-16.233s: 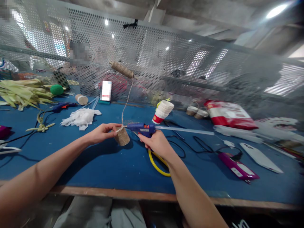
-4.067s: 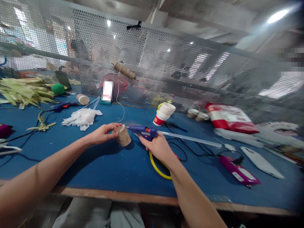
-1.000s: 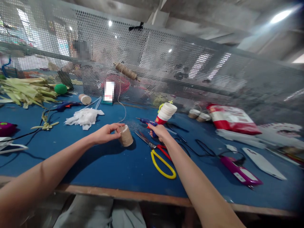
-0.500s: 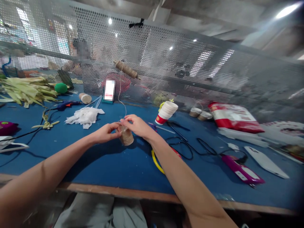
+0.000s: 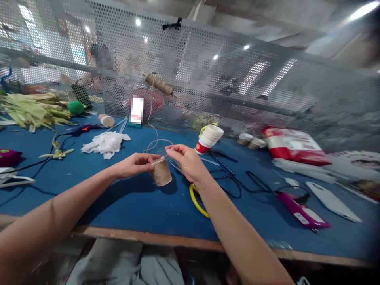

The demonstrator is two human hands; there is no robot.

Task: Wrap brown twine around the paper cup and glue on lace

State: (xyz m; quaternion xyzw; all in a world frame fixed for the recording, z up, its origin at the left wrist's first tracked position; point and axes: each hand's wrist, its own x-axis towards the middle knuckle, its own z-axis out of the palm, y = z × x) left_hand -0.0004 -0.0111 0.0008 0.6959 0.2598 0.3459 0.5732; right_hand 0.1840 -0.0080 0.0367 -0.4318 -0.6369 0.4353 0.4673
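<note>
My left hand is closed on the rim of a small paper cup wrapped in twine, which it holds slightly tilted above the blue table. Just right of the rim, my right hand is pinched on a thin strand of twine. That strand loops behind the hands and runs up to a twine spool on the perforated metal panel. Blurred, clear wisps show between the hands; I cannot make out what they are. Beneath my right forearm lies a yellow curved handle.
Stacked white paper cups stand behind my right hand. A crumpled white cloth, a blue glue gun and corn husks lie left. To the right are black cable, a purple device and a red-white bag.
My right hand has moved right, away from the cup's rim, drawing the strand with it. The twine behind now forms a loose loop. The cup has shifted slightly right and shows more fully.
</note>
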